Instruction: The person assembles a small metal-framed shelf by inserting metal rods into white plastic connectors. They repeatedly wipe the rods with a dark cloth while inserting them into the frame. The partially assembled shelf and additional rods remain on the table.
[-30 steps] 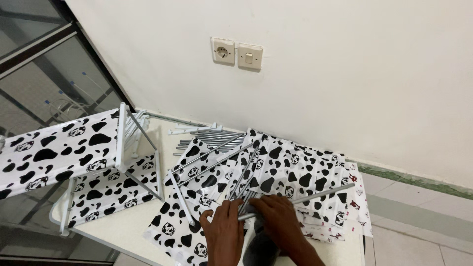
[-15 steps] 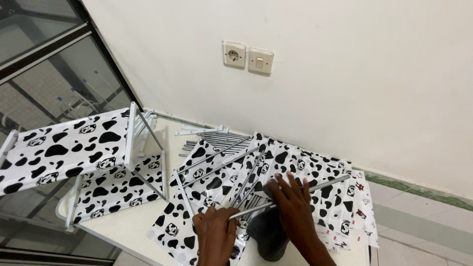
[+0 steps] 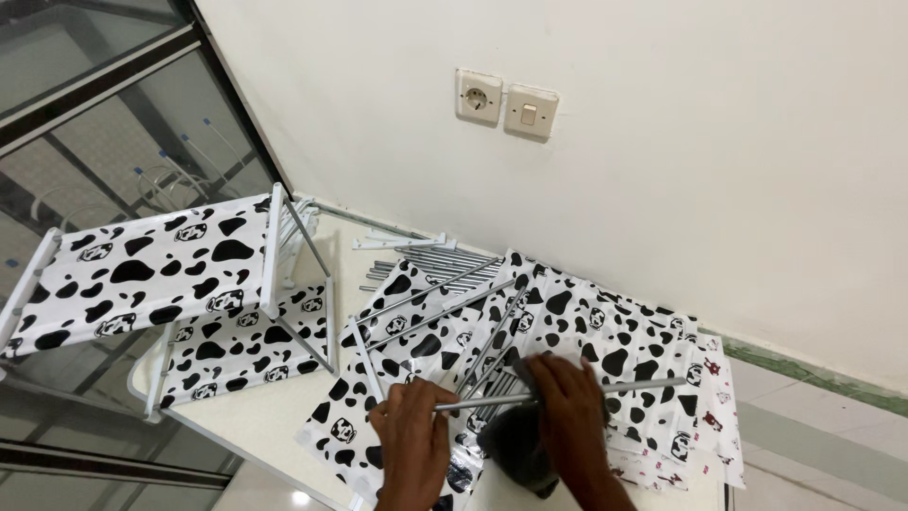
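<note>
1. My left hand (image 3: 413, 437) sits low in the frame, just left of centre, with its fingers curled around the near end of a thin metal rod (image 3: 567, 393).
2. My right hand (image 3: 568, 405) is just right of it at lower centre, fingers spread and laid flat over the rod's middle, pressing it down.
3. The rod runs nearly level from the left hand out toward the lower right of the frame, lying over cow-print sheets (image 3: 577, 326) spread on the white worktop (image 3: 255, 416).
4. Under my right hand there is a dark, blurred object (image 3: 520, 454); I cannot tell what it is.
5. More rods lie slanted across the sheets at centre, and a bundle of rods (image 3: 430, 263) rests above them, near the wall.
6. At the left of the frame stands a partly built rack (image 3: 170, 303) with two cow-print tiers on white posts.
7. In the upper middle, a socket (image 3: 479, 96) and a switch (image 3: 530, 112) sit side by side on the wall.
</note>
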